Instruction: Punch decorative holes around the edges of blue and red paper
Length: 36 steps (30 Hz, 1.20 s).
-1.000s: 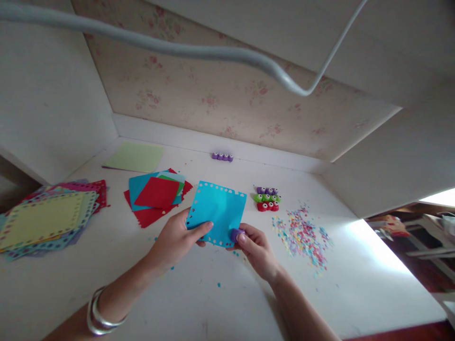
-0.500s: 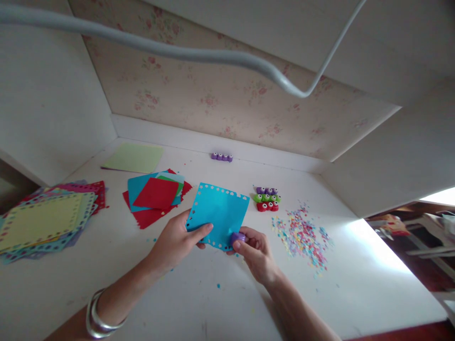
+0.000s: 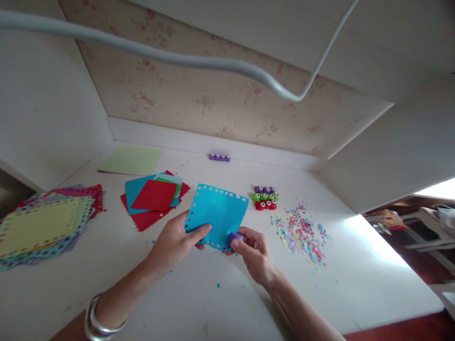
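A square sheet of blue paper (image 3: 218, 213) is held above the table, with small cut-out shapes along its top, left and bottom edges. My left hand (image 3: 179, 237) pinches its lower left part, thumb on top and fingers beneath. At the lower right corner, my right hand (image 3: 254, 251) grips a small purple craft punch (image 3: 236, 238), its thumb pressing on it. The punch sits over the paper's edge; the fingers under it are partly hidden.
Rows of purple, green and red punches (image 3: 265, 197) stand right of the paper, beside scattered confetti (image 3: 305, 232). More purple punches (image 3: 219, 157) line the back. Left are red and blue sheets (image 3: 156, 195), punched sheets (image 3: 40, 222) and pale green paper (image 3: 131, 159). A white tube (image 3: 213, 64) crosses above.
The right thumb has pressed down over the purple punch, and the paper's right side has shifted slightly. The left hand keeps its hold. The whole view has turned a little.
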Each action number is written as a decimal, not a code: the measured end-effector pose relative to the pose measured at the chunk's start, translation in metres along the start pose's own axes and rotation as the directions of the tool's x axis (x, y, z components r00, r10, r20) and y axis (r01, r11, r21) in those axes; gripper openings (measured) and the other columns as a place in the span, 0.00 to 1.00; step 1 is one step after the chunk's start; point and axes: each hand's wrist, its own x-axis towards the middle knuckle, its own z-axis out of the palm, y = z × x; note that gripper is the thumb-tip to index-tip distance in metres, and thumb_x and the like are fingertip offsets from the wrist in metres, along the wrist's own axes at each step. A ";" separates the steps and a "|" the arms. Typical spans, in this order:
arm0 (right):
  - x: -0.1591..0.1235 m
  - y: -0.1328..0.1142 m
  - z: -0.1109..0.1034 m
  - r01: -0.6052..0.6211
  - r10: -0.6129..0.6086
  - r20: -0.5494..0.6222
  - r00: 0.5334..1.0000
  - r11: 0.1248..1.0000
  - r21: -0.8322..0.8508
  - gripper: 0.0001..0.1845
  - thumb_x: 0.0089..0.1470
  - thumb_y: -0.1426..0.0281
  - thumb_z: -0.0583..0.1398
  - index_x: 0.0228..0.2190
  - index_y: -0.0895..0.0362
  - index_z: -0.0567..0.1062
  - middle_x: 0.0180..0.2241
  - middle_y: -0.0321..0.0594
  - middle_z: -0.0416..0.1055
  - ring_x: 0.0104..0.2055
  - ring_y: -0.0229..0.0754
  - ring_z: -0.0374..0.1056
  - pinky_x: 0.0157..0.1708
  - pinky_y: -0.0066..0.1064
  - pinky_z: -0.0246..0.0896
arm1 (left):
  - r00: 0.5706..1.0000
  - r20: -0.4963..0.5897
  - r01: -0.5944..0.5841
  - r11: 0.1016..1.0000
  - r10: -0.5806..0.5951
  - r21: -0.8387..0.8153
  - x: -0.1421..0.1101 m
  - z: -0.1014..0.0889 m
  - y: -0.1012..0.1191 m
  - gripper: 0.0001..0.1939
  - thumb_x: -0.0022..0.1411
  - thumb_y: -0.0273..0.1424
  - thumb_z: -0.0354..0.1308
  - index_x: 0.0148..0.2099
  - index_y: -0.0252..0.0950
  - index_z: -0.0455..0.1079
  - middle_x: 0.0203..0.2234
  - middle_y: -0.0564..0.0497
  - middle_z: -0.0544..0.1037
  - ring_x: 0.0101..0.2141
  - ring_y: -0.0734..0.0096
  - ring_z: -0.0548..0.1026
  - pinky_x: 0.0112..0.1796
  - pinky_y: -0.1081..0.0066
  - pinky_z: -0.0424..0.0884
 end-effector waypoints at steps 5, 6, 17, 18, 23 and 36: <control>0.001 0.002 0.000 -0.010 0.010 0.012 1.000 0.998 0.057 0.16 0.51 0.59 0.70 0.34 0.59 0.80 0.28 0.39 0.76 0.30 0.40 0.72 0.33 0.31 0.70 | 1.000 0.002 -0.007 1.000 0.007 0.005 0.002 -0.001 0.001 0.19 0.61 0.43 0.62 0.48 0.37 0.71 0.36 0.49 0.80 0.31 0.64 0.80 0.27 0.70 0.80; 0.001 0.003 0.000 -0.019 0.018 0.011 1.000 0.998 0.067 0.16 0.51 0.59 0.70 0.36 0.59 0.80 0.29 0.39 0.76 0.31 0.40 0.72 0.33 0.32 0.71 | 1.000 0.000 -0.008 1.000 0.008 0.006 0.002 -0.001 0.000 0.19 0.61 0.44 0.62 0.48 0.37 0.71 0.37 0.49 0.80 0.31 0.64 0.80 0.27 0.70 0.80; 0.005 0.004 -0.002 -0.128 0.129 0.002 0.992 0.982 0.135 0.22 0.49 0.56 0.71 0.39 0.58 0.78 0.33 0.39 0.75 0.32 0.39 0.74 0.33 0.29 0.73 | 1.000 -0.024 -0.005 1.000 0.006 0.020 0.002 -0.001 0.000 0.19 0.60 0.44 0.62 0.47 0.37 0.70 0.35 0.49 0.80 0.30 0.64 0.80 0.26 0.71 0.80; 0.005 0.004 -0.002 -0.130 0.132 -0.006 0.991 0.983 0.127 0.22 0.48 0.55 0.71 0.39 0.58 0.78 0.32 0.39 0.75 0.32 0.39 0.74 0.33 0.29 0.72 | 1.000 -0.024 -0.007 1.000 0.008 0.019 0.002 -0.001 0.000 0.19 0.60 0.44 0.62 0.47 0.37 0.70 0.36 0.49 0.80 0.31 0.64 0.80 0.26 0.71 0.80; 0.006 0.004 -0.002 -0.137 0.138 -0.006 0.990 0.986 0.093 0.21 0.45 0.56 0.73 0.34 0.57 0.78 0.28 0.35 0.71 0.31 0.37 0.71 0.33 0.29 0.71 | 1.000 -0.026 -0.016 1.000 0.017 0.024 0.000 -0.001 -0.001 0.20 0.60 0.44 0.62 0.48 0.37 0.70 0.37 0.48 0.80 0.31 0.64 0.80 0.26 0.71 0.80; 0.004 0.005 -0.005 -0.037 0.037 0.048 0.998 0.999 0.008 0.15 0.50 0.60 0.70 0.32 0.58 0.78 0.27 0.36 0.72 0.31 0.38 0.68 0.33 0.30 0.63 | 1.000 -0.011 -0.004 1.000 0.004 0.019 0.000 0.000 0.000 0.23 0.60 0.44 0.62 0.52 0.37 0.69 0.40 0.47 0.81 0.31 0.63 0.80 0.26 0.69 0.80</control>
